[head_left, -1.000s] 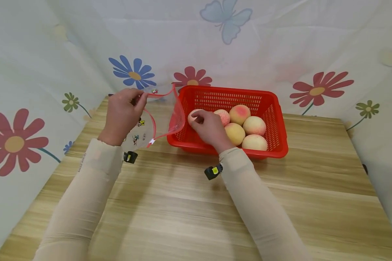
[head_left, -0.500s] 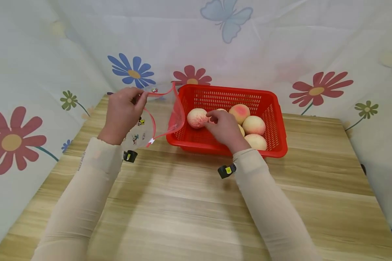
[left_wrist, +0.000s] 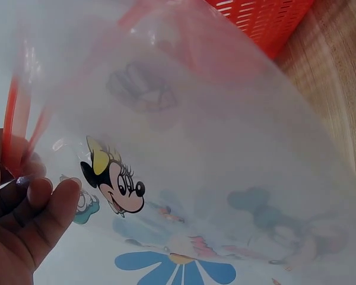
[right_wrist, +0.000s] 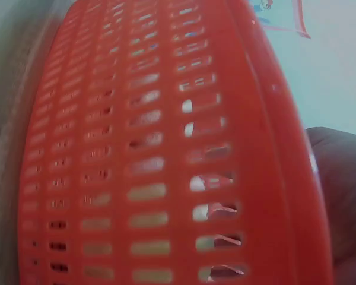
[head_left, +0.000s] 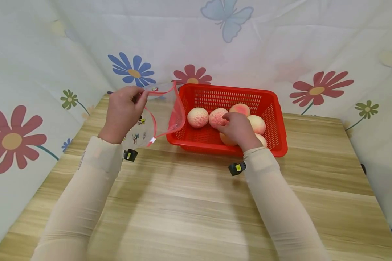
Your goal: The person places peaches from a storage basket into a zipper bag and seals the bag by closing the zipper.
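One cartoon-mouse-printed clear bag [head_left: 160,112] in left hand [head_left: 122,112], no legible writing.

Right hand [head_left: 236,128] has shifted rightward inside the red basket [head_left: 274,108], off the leftmost peach [head_left: 197,117]. That peach and the one beside it [head_left: 217,116] now lie uncovered; the hand rests over the middle peaches.

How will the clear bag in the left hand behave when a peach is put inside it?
The clear bag looks like thin film, so it will probably sag and swing. The left hand pinches only its red rim, so the mouth may fold shut. The film also looks smooth, perhaps slippery.
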`<state>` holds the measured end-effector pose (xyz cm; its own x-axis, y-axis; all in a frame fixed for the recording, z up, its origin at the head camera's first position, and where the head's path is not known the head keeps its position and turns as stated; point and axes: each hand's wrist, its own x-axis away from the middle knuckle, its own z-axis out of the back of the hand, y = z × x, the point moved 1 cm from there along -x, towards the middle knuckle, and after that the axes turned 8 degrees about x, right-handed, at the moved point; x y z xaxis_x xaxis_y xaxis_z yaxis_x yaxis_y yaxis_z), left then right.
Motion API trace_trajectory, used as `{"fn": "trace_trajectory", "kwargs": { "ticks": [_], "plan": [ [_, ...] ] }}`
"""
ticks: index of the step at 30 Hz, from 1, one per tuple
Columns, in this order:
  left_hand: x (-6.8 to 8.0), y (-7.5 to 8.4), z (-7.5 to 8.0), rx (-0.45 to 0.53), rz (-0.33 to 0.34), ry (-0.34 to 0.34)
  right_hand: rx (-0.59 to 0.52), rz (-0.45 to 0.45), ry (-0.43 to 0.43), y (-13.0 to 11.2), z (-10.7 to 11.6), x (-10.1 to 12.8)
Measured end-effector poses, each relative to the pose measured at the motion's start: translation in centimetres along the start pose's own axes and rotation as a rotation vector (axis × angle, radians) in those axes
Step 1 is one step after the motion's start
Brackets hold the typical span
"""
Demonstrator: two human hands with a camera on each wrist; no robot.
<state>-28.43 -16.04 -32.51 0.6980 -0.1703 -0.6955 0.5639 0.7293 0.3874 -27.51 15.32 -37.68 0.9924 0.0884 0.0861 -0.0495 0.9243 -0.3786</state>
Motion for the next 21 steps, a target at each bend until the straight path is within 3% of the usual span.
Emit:
{"fn": "trace_trajectory", "kwargs": {
  "ticks": [10,21],
  "plan": [
    [-0.1,0.1,0.3,0.0,0.016,-0.01,0.024,-0.018,-0.045,1.1,0.1,0.0],
    [0.0,0.4,0.7,0.002,0.059,-0.035,0.105,0.03,-0.061,1.4,-0.5,0.1]
  ]
}}
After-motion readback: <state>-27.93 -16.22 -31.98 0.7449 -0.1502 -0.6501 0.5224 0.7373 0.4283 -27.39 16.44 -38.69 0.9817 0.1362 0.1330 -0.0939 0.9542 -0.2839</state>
